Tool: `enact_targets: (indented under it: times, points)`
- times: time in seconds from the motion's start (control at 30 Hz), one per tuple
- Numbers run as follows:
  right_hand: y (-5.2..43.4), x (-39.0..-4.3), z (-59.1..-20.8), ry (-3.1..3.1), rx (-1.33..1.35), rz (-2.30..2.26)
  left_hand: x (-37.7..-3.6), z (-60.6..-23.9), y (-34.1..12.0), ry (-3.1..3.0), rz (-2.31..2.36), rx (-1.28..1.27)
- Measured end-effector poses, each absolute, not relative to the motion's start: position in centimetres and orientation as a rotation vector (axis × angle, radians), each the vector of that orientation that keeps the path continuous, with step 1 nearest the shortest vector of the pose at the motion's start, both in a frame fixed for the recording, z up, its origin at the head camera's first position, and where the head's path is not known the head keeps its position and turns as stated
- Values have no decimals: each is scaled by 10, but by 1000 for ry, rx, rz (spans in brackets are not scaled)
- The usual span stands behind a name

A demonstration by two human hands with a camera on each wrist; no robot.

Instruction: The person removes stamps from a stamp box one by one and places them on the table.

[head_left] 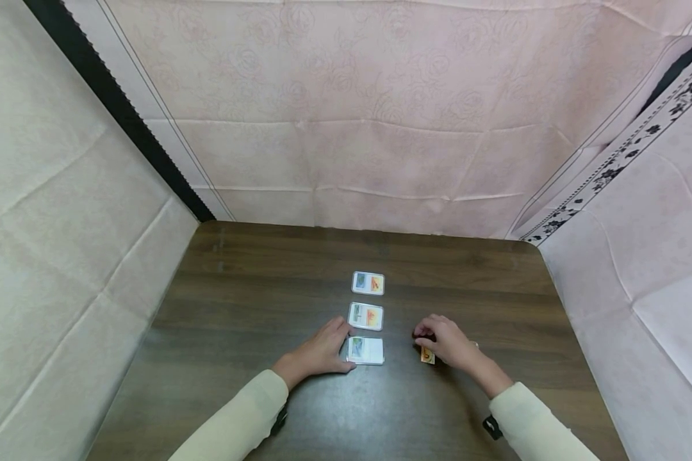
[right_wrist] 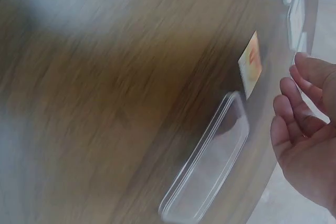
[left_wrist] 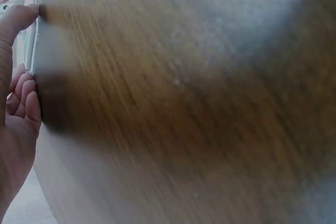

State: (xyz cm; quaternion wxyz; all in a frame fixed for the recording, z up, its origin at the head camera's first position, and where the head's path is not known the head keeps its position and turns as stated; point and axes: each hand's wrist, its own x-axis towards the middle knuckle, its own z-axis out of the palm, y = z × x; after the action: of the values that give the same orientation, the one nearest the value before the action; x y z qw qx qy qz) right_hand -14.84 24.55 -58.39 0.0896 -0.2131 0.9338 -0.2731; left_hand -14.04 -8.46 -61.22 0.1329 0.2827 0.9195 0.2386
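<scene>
My left hand rests at the left edge of the nearest white card, thumb by its lower corner and fingertips by its upper one. That card has a small picture on its left half and a blank white right half. My right hand hovers by a small orange picture card, covering part of it in the head view. In the right wrist view, its fingers are loosely bent with nothing between them, apart from the orange card. A clear plastic case lies beside that card.
Two more white cards, the middle one and the far one, line up beyond the nearest, each with a bluish-green and an orange picture. All lie on a brown wooden table. Pale cloth hangs behind and along both sides.
</scene>
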Motion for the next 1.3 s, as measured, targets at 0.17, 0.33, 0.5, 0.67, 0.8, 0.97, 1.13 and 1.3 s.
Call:
enact_targets:
  times: [0.17,0.33,0.5,0.67,0.8,0.97,1.13,1.3]
  points:
    - [229,-146,-581,2700,-677,-919,-141,-613,-84,2678,691,836]
    - [214,-146,-581,2638,-694,-993,-142,-612,-84,2671,697,831]
    - [199,-144,-582,2590,-672,-1021,-143,-610,-83,2659,683,802]
    - [183,-145,-583,2560,-677,-1026,-144,-610,-84,2663,673,798]
    - [171,-146,-584,2593,-744,-983,-145,-612,-84,2666,676,801]
    - [157,-146,-590,2666,-797,-865,-143,-613,-85,2667,683,818]
    - [147,-142,-597,2781,-882,-727,-142,-614,-85,2667,696,830]
    - [142,-138,-605,2850,-910,-650,-141,-614,-86,2668,706,834]
